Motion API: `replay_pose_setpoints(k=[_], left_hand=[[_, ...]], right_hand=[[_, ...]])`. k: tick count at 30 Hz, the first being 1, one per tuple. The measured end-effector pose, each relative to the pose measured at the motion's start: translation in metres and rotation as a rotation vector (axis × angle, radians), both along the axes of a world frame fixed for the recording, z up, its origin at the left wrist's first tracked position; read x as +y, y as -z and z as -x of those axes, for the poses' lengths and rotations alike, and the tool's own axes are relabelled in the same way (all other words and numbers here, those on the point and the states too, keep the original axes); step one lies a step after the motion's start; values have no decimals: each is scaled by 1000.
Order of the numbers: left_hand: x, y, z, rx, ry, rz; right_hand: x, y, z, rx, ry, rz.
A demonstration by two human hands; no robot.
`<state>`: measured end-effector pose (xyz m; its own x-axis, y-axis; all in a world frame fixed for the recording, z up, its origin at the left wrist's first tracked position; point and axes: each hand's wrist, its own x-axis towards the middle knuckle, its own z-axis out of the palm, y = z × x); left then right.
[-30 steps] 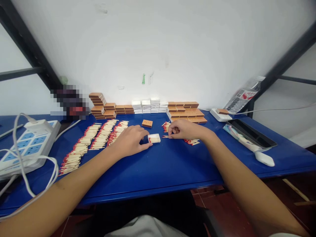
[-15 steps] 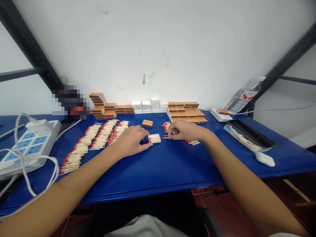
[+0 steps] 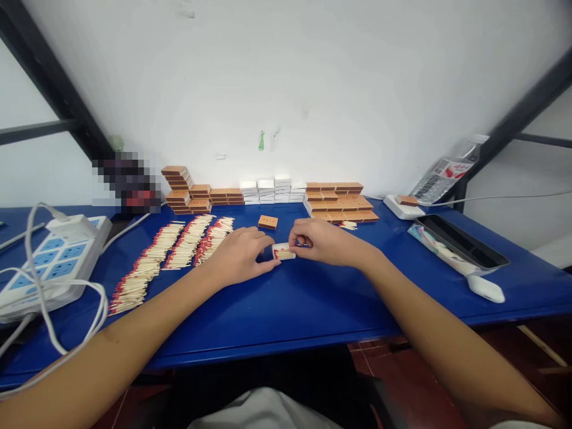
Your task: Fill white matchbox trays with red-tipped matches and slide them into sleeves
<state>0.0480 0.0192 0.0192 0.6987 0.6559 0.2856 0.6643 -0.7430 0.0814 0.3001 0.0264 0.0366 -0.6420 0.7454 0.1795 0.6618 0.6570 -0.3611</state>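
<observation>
A small white matchbox tray (image 3: 286, 258) with red-headed matches (image 3: 283, 253) in it rests on the blue table. My left hand (image 3: 241, 253) grips the tray's left end between thumb and fingertips. Over its right end is my right hand (image 3: 319, 239), fingers pinched on matches at the tray; the fingertips partly cover them. Just behind the tray lies a brown matchbox (image 3: 267, 222). Three long rows of loose matches (image 3: 145, 268) spread out left of my left hand. A few more loose matches (image 3: 348, 226) show behind my right hand, which hides the rest of that pile.
Along the wall stand stacked brown matchboxes (image 3: 342, 205) and white trays (image 3: 266, 192). A power strip (image 3: 58, 262) with looped white cables sits at the left. On the right are a plastic bottle (image 3: 449, 171), a dark open case (image 3: 462, 240) and a white earphone case (image 3: 486, 288).
My right hand has moved left from the loose pile to the tray, bringing matches with it. More matches now show in the tray, which my left hand still holds.
</observation>
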Motion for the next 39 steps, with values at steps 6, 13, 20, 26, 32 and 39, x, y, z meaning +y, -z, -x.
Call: replay_pose_setpoints(k=[6,13,20,26,32,39], left_hand=[[0,2,0,-6,11,8],[1,2,-1,-12,8,34],[0,0,-1,-15,-3,47],[0,0,0,-3,-14,58],[1,0,1,14,-40,60],[1,-1,1,31,-50,73]], right_hand=[[2,5,2,-31,-24,-15],[-1,3,5,-2,-20,19],[0,-1,5,38,-21,69],[12,-7,-19,22,164,43],[22,0,-29,-92,156,276],[29,5,-34,-82,190,212]])
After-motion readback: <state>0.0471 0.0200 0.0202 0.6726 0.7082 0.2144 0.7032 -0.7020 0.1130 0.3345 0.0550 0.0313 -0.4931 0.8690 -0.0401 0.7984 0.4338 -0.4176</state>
